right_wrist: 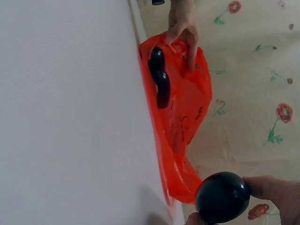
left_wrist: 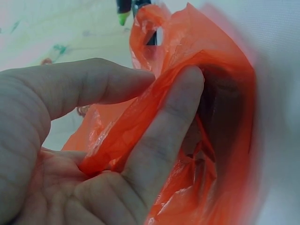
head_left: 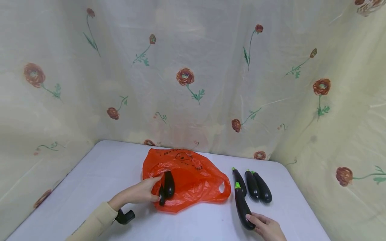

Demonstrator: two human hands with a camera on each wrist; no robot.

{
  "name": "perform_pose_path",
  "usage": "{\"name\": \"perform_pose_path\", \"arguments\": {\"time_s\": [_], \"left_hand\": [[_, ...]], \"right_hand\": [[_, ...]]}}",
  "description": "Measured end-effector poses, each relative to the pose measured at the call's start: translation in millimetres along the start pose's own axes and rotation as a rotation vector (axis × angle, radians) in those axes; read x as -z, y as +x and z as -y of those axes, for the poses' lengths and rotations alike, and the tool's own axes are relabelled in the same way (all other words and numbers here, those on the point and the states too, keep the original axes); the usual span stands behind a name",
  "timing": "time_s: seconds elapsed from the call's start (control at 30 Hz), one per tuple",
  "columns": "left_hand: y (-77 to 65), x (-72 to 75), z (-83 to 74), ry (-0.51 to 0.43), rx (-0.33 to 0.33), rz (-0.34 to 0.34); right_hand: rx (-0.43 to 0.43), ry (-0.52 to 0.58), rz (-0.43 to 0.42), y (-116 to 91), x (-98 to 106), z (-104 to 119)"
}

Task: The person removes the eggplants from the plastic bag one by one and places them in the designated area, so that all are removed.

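My left hand (head_left: 144, 190) pinches the rim of a red plastic bag (head_left: 193, 187) between thumb and fingers, keeping its mouth apart; the left wrist view shows the film (left_wrist: 136, 124) folded between them. Two dark eggplants (head_left: 169, 184) lie inside the bag's mouth, beside that hand. My right hand (head_left: 267, 227) grips another eggplant (head_left: 242, 209) by its thick bottom end, its green stem end pointing away from me toward the back. In the right wrist view the round end of this eggplant (right_wrist: 222, 197) sits between thumb and fingers.
Three more eggplants (head_left: 252, 185) lie on the white table (head_left: 120, 167) right of the bag, the nearest partly behind the held one. A black device (head_left: 125, 217) is strapped at the left wrist. Flower-patterned curtain (head_left: 211, 83) surrounds the table's back and sides.
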State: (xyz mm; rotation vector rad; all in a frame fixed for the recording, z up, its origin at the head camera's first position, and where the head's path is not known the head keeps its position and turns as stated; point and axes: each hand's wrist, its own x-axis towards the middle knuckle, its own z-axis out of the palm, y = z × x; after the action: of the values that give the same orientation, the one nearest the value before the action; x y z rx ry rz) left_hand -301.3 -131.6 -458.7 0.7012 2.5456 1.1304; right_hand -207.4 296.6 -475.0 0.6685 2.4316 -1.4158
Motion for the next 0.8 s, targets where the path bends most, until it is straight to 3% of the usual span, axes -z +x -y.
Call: {"name": "perform_pose_path", "arguments": {"time_s": [0.3, 0.8], "left_hand": [[0.0, 0.8, -0.2, 0.012, -0.003, 0.006], [-1.6, -2.0, -1.6, 0.015, 0.006, 0.001]], "right_hand": [[-0.007, -0.069, -0.048, 10.0, 0.0, -19.9], [-0.054, -0.037, -0.087, 15.8, -8.2, -32.5]]}}
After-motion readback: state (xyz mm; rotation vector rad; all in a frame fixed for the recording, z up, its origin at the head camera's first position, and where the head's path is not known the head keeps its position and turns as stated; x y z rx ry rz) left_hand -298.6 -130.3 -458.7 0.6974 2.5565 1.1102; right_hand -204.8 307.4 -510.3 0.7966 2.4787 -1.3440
